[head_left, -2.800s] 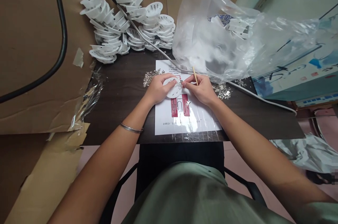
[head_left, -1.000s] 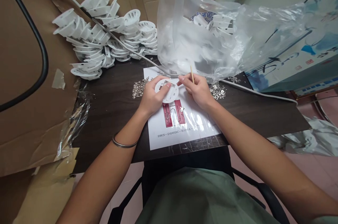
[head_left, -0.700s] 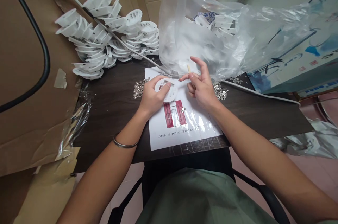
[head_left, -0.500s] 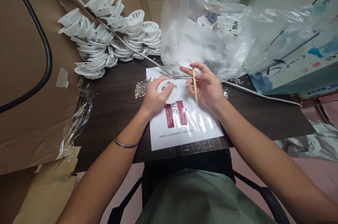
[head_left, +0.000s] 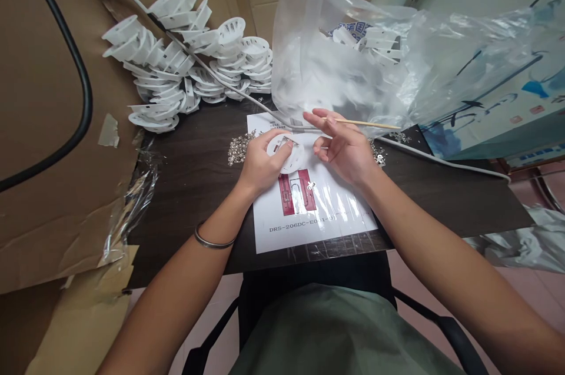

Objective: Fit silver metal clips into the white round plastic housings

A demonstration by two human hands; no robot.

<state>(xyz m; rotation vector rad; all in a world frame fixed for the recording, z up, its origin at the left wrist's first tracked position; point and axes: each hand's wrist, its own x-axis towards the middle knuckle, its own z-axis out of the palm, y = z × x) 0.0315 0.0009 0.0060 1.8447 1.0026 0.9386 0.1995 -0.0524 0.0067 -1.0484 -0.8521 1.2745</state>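
Over a printed sheet [head_left: 273,239], my left hand [head_left: 263,162] grips a round white plastic disc [head_left: 289,162], thumb pressed on its face beside a slot with a metal piece. To its right, my right hand [head_left: 346,145] holds a thin wooden stick [head_left: 371,123] between thumb and fingers; the stick lies nearly level, its tip pointing right. The other fingers of that hand are curled and apart from the disc. A small metal part [head_left: 311,186] lies on the sheet's red picture. Small metal pieces [head_left: 237,150] are heaped left of the sheet.
Stacks of white plastic discs [head_left: 163,78] stand at the back left. A clear plastic bag [head_left: 335,80] with more white parts sits behind my hands. A grey cable [head_left: 220,83] crosses the table [head_left: 189,186]. More metal bits [head_left: 378,155] lie right of my right hand.
The wooden stick has swung from nearly upright to nearly level, pointing right, as the right fingers shifted. My left hand still holds the disc in about the same place.
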